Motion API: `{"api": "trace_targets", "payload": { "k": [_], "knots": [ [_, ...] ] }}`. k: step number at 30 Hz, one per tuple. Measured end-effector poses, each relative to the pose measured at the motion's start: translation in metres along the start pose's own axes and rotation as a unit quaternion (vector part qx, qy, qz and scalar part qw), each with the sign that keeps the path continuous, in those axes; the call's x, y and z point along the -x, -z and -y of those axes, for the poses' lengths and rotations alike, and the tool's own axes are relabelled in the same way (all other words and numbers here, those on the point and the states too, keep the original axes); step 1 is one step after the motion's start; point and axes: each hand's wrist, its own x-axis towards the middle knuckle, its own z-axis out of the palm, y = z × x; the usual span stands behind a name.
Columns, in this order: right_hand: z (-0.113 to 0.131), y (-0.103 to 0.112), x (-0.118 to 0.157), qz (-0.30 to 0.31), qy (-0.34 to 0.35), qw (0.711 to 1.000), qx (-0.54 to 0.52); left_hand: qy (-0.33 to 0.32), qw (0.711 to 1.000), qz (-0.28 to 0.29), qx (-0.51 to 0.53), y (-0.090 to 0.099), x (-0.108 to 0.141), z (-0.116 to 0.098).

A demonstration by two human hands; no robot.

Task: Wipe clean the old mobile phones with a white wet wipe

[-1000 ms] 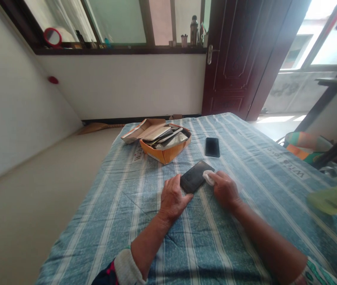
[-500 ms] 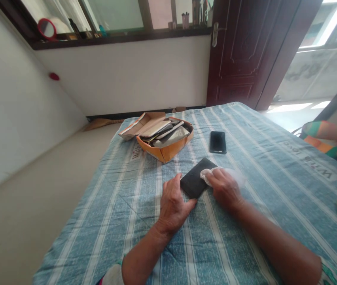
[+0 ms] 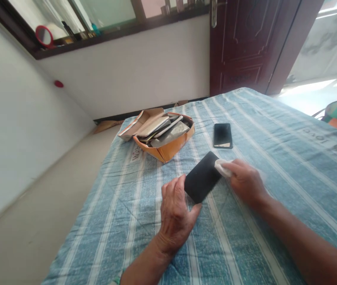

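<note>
A dark, flat phone (image 3: 201,179) lies at a slant on the striped cloth in front of me. My left hand (image 3: 175,211) grips its near left end, thumb at the lower corner and fingers along the left edge. In my right hand (image 3: 247,183) a white tissue (image 3: 223,168) is pinched, its tip touching the phone's right edge near the upper corner. Some blur covers the right hand. Beyond them, a second black phone (image 3: 223,134) lies flat with a light reflection along its lower edge.
An open orange cardboard box (image 3: 165,150) packed with phones or similar flat devices stands at the back left, its lid folded back. The blue striped cloth (image 3: 133,241) covers the bed or table. Behind are a wall, a window sill with a red round mirror (image 3: 44,36), and a dark red door (image 3: 245,47).
My right hand has drawn the tissue rightward from the phone's surface to its right edge. My left hand keeps its hold on the phone. The view has tilted and shifted slightly.
</note>
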Motion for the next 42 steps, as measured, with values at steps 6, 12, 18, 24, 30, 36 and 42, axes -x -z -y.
{"api": "trace_targets", "payload": {
  "k": [6, 12, 18, 24, 30, 36, 42],
  "knots": [
    [-0.006, 0.004, -0.008, 0.008, -0.040, 0.999, -0.028, -0.008, 1.000, 0.000, -0.009, 0.000, -0.001, 0.000],
    [-0.006, 0.003, -0.011, 0.018, -0.051, 0.998, -0.031, -0.007, 1.000, 0.008, -0.006, 0.002, -0.003, -0.001],
    [-0.005, 0.003, -0.009, 0.025, -0.047, 0.998, -0.039, -0.012, 1.000, 0.003, -0.005, 0.002, -0.001, 0.000],
    [-0.004, 0.004, -0.008, 0.030, -0.045, 0.998, -0.039, -0.012, 1.000, 0.010, 0.003, 0.001, -0.001, 0.003],
    [-0.004, 0.002, -0.007, 0.035, -0.035, 0.999, -0.009, 0.021, 0.999, 0.022, 0.022, 0.000, -0.001, 0.002],
    [0.013, -0.007, 0.001, 0.004, 0.101, 0.988, 0.121, 0.020, 0.999, 0.014, 0.024, -0.001, 0.000, 0.001],
    [0.038, -0.015, 0.012, 0.010, 0.207, 0.965, 0.158, 0.017, 0.999, 0.008, 0.027, -0.003, 0.001, 0.002]
  ]
}}
